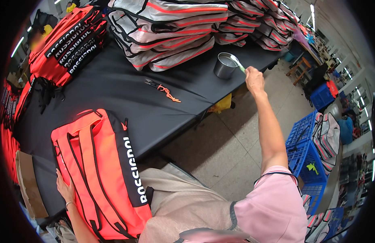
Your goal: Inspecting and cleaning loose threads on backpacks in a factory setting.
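Note:
A bright red-orange backpack [106, 156] with a black side panel and white lettering lies on the near left of the table, its shoulder straps facing up. Against its left edge rests my left hand [66, 187], fingers extended and lying along the fabric. Out at the right, my right hand [255, 79] is closed around the handle of a white and pale green toothbrush [238, 64]. The brush's head end is at the rim of a metal cup [224, 70], near the table's right edge. What the cup contains is hard to make out.
Thread snips [153, 84] with an orange cord lie mid-table on the black cover [126, 89]. Grey bags with orange trim [171, 36] are piled at the back, red backpacks [70, 44] at the far left. Blue crates [303, 141] stand on the right; cardboard [30, 184] sits lower left.

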Demonstrator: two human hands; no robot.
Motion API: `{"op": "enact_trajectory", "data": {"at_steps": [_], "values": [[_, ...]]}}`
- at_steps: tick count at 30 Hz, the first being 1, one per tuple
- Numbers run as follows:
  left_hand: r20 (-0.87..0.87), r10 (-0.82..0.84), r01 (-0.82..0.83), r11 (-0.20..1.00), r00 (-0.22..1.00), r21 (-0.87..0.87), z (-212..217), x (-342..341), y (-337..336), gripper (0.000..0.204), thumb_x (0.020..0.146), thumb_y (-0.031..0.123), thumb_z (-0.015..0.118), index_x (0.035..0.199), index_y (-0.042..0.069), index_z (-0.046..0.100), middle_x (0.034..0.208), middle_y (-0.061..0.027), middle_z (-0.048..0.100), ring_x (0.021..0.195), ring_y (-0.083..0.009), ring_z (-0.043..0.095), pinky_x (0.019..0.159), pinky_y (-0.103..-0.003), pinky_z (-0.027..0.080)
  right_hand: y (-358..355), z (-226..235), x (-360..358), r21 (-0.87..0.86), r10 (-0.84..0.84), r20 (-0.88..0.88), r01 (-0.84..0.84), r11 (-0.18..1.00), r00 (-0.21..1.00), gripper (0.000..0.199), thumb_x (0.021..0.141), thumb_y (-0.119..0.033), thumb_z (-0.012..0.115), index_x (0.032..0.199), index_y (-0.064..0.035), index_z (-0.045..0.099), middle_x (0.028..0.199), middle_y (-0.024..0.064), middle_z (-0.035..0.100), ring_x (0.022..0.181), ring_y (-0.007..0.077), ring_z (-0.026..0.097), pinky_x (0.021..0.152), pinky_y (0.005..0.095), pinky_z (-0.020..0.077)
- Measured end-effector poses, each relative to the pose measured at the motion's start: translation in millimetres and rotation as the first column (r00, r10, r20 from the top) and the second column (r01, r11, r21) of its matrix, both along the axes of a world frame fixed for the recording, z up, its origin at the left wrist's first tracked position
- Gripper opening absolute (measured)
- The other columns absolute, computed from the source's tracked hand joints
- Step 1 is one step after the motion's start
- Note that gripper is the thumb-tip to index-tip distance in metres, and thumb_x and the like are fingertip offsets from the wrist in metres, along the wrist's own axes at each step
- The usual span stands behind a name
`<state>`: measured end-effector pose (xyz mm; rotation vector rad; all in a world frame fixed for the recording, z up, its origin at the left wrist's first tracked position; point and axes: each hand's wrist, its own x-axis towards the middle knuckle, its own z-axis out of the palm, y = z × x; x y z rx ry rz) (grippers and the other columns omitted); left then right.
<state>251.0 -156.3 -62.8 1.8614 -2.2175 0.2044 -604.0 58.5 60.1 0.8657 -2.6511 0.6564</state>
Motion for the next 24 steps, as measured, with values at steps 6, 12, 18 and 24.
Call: {"op": "enact_trajectory", "data": {"at_steps": [6,12,18,24], "values": [[-0.011,-0.041,0.041,0.997,0.999,-0.06,7.5,4.4,12.4,0.084,0.083,0.023,0.07,0.154,0.013,0.027,0.148,-0.0146,0.045,0.125,-0.0364,0.05,0.107,-0.043,0.041,-10.9,-17.6,1.9,-0.195,0.124,-0.158,-0.154,0.969,0.98,0.025,0.096,-0.022,0.052,0.096,-0.0031,0.068,0.091,0.025,0.067,0.09,0.0441,0.065,0.078,0.0521,0.0518],[-0.032,-0.033,0.032,0.998,0.999,-0.052,29.2,-43.0,9.8,0.083,0.081,0.04,0.072,0.149,0.007,0.037,0.141,-0.0173,0.052,0.124,-0.0334,0.052,0.106,-0.042,0.04,7.9,-31.8,-6.9,-0.135,0.083,-0.066,-0.091,0.987,0.994,0.026,0.097,-0.024,0.051,0.099,-0.0059,0.069,0.087,0.0182,0.07,0.083,0.0359,0.069,0.073,0.047,0.0519],[0.021,0.109,-0.102,0.974,0.994,-0.204,70.5,-104.4,-0.4,0.059,0.091,0.045,0.062,0.137,0.009,0.053,0.142,-0.0157,0.052,0.128,-0.0299,0.049,0.108,-0.044,0.034,-42.1,-12.4,93.1,-0.421,0.539,0.331,-0.39,0.819,0.774,0.027,0.101,-0.026,0.055,0.104,-0.0019,0.067,0.075,0.0017,0.063,0.054,0.0034,0.044,0.048,0.0204,0.036],[-0.135,-0.44,0.39,0.876,0.888,-0.285,99.0,-249.9,-21.7,0.065,0.093,0.049,0.058,0.143,0.009,0.046,0.148,-0.0157,0.044,0.137,-0.0324,0.039,0.112,-0.05,0.03,-110.2,-1.9,228.8,-0.513,0.806,0.459,-0.63,0.583,0.373,0.02,0.097,-0.019,0.059,0.1,-0.0004,0.068,0.071,-0.0033,0.057,0.055,0.0011,0.043,0.048,0.0193,0.0328]]}}
